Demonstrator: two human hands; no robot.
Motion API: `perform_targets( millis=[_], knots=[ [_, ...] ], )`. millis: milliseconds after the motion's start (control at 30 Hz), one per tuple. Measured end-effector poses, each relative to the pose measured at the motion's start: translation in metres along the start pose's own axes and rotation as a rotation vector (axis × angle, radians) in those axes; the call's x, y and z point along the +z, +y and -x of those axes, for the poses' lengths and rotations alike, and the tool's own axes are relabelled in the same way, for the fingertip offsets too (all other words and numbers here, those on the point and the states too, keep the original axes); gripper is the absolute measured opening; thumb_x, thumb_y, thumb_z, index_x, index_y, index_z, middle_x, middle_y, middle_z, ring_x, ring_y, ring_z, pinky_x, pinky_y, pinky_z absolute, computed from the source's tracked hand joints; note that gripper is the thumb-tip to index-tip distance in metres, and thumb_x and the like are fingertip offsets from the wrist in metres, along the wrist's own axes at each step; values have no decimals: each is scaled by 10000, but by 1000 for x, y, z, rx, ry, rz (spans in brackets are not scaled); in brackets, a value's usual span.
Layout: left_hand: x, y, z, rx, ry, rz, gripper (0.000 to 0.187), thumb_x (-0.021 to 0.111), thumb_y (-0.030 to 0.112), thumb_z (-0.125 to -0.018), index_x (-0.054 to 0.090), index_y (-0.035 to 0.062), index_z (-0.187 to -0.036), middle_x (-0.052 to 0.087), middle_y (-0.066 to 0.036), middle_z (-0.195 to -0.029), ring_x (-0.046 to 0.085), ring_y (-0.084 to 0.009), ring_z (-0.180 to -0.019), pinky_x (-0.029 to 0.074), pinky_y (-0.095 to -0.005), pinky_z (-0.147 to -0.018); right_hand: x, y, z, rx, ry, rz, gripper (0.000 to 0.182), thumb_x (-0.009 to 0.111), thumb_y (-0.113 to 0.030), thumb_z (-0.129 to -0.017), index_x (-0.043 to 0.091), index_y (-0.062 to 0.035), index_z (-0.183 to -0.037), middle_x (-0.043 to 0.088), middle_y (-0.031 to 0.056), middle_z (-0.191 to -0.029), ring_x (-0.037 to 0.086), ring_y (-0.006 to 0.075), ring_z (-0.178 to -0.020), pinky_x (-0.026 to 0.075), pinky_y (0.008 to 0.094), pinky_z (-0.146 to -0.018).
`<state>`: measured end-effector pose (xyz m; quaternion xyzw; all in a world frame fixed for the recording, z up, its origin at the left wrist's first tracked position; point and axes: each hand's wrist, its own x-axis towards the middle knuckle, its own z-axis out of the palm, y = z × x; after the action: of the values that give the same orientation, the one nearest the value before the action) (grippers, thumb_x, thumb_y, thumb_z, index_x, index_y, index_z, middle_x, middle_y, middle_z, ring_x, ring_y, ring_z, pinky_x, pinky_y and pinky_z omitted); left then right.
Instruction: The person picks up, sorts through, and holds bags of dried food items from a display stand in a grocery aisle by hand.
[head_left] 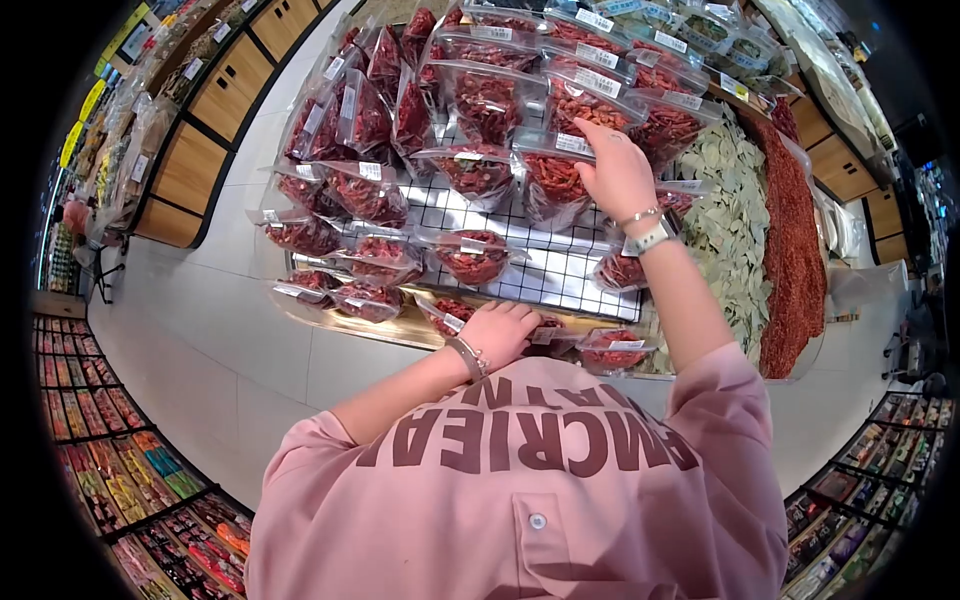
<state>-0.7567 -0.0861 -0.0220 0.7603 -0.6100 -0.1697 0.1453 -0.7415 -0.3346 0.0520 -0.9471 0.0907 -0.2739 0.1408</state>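
Note:
My right hand (pixel 618 172) is at the top right corner of a clear bag of dried red chilies (pixel 556 182), its thumb and fingers closed about the labelled top edge. That bag stands upright on a black wire grid (pixel 560 270). My left hand (pixel 500 334) lies low at the front edge of the display, palm down with fingers stretched out. It rests beside a small bag of dried chilies (pixel 450 312) and partly covers another one. Straight behind the grid gap sits a bag of chilies (pixel 472 256).
Upright chili bags (pixel 365 110) crowd the left and back of the display. Loose dried leaves (pixel 722 190) and a strip of red flakes (pixel 795 230) lie to the right. Wooden cabinets (pixel 230 90) stand at far left, and packed shelves (pixel 150 470) line the lower left.

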Motion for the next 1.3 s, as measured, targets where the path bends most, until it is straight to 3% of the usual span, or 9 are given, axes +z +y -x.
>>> perform_targets(
  millis=[67, 167, 300, 333, 633, 767, 933, 1233, 1300],
  knots=[
    [-19, -2, 1, 64, 72, 34, 247, 623, 158, -718, 538, 77, -935, 551, -88, -949, 542, -250, -937, 424, -366, -827, 7, 3, -8, -6, -128, 143, 354, 641, -112, -699, 569, -109, -1046, 590, 80, -949, 535, 251, -923, 386, 384, -835],
    [-48, -30, -2, 112, 288, -131, 254, 555, 110, -727, 555, 102, -981, 533, -71, -984, 509, -237, -974, 390, -358, -863, 17, 5, -7, -68, -114, 226, 324, 654, -117, -687, 577, -113, -1001, 580, 69, -894, 530, 237, -898, 362, 378, -846],
    [-74, -62, -6, -88, 405, -161, 318, 522, 57, -725, 548, 117, -1036, 524, -65, -982, 491, -237, -971, 377, -350, -857, 17, 3, -5, 142, -226, 40, 185, 627, -121, -728, 552, -81, -893, 591, 114, -836, 571, 291, -817, 425, 391, -738],
    [-75, -67, -8, -84, 417, -183, 406, 626, 82, -687, 535, 128, -1080, 519, -56, -961, 490, -248, -940, 383, -374, -824, 21, 6, -2, 148, -190, 16, 157, 612, -138, -749, 534, -76, -871, 599, 137, -793, 582, 318, -767, 444, 418, -662],
    [-84, -91, -34, -103, 561, -233, 594, 695, 106, -633, 467, 120, -1182, 494, -79, -1087, 452, -256, -1050, 349, -382, -902, 20, -1, -1, 215, -171, 91, 116, 591, -156, -765, 524, -88, -831, 602, 112, -699, 585, 317, -705, 442, 432, -613],
    [-83, -100, -39, -139, 457, -286, 539, 686, 138, -662, 479, 133, -1159, 506, -48, -1051, 455, -235, -1045, 326, -391, -925, 17, -3, 0, 214, -160, 101, 98, 582, -149, -768, 528, -89, -822, 601, 106, -691, 584, 313, -695, 433, 429, -599],
    [-78, -104, -33, -109, 400, -295, 86, 589, 161, -744, 596, 110, -812, 579, -16, -833, 533, -193, -894, 343, -385, -860, 7, -9, -5, 187, -77, 129, 75, 569, -143, -768, 535, -97, -816, 595, 109, -667, 582, 309, -684, 428, 423, -599],
    [-83, -99, -21, -166, 223, -204, 93, 583, 171, -756, 606, 85, -784, 606, -52, -790, 577, -250, -783, 400, -352, -748, -62, -39, -33, -7, 216, 168, 34, 567, -123, -750, 566, -111, -782, 604, 100, -684, 590, 284, -663, 446, 389, -600],
    [-85, -99, -20, -174, 209, -223, 87, 572, 160, -758, 612, 89, -788, 609, -57, -791, 581, -254, -780, 409, -355, -742, -85, -48, -33, -94, 344, 109, 35, 602, -82, -762, 579, -82, -789, 628, 63, -696, 601, 196, -627, 451, 306, -576]
  ],
)
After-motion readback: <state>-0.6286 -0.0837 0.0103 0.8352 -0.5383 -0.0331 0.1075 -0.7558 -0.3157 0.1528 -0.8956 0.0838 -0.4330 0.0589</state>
